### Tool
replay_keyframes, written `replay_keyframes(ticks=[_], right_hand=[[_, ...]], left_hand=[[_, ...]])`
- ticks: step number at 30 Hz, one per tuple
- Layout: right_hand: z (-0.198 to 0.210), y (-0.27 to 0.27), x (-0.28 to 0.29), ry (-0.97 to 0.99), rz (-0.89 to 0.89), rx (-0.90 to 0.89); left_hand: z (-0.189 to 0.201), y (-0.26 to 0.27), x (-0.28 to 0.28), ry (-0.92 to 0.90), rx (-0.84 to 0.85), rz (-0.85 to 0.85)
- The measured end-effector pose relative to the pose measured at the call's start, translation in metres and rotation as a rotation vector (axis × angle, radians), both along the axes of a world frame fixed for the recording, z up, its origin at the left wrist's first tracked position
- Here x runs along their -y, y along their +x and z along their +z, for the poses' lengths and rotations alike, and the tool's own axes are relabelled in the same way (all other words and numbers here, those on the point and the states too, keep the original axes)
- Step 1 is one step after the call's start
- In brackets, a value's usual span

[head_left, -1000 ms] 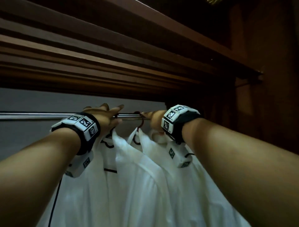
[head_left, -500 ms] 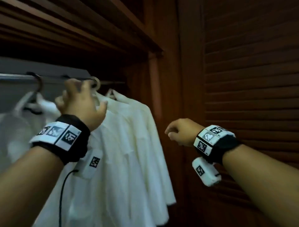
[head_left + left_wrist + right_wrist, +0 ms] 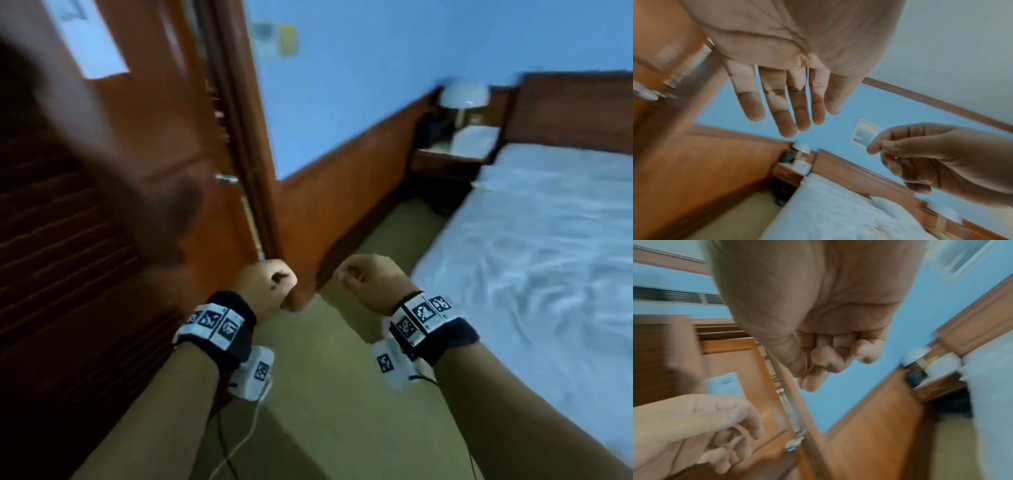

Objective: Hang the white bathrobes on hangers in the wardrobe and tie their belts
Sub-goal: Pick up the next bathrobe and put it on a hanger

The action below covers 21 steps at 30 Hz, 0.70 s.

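No bathrobe, hanger or belt shows in any current view. The wardrobe's dark louvred door (image 3: 68, 246) fills the left of the head view, blurred. My left hand (image 3: 267, 284) hangs in front of me beside that door and holds nothing. In the left wrist view its fingers (image 3: 785, 104) are nearly straight. My right hand (image 3: 366, 281) is level with it, a little to the right. In the right wrist view its fingers (image 3: 830, 353) are curled into the palm around nothing.
A wooden room door with a metal handle (image 3: 226, 178) stands ahead on the left. A bed with white sheets (image 3: 531, 257) takes up the right side. At its head is a nightstand (image 3: 455, 154) with a lamp (image 3: 464, 97). Beige floor (image 3: 342, 394) lies below my hands.
My view has swung right, away from the rail and the hung robes, toward the room. My left hand has left the hanger, and both hands have dropped to waist height.
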State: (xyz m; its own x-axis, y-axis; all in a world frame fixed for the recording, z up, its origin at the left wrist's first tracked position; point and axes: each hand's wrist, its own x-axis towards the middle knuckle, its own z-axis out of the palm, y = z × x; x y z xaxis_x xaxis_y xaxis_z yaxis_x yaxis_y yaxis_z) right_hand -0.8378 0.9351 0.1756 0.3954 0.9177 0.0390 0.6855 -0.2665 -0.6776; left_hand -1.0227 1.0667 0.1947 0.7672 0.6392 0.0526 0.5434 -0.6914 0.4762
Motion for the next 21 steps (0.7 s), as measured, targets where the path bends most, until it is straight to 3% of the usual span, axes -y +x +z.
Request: replay_keyframes(ticks=[5,10,21], right_hand=[[-0.044,0.174,0.249,-0.124,-0.516,-0.006],[-0.054,0.267,0.437,-0.142,-0.858,0.022],[-0.084,0.395,0.633,-0.172,-1.188,-0.079]], left_hand=[[-0.053,0.23,0.155,-0.091,0.025,-0.366],[-0.074,0.388,0.299,-0.179,0.02,-0.707],[-0.109,0.648,0.495,-0.185,-0.044,-1.095]])
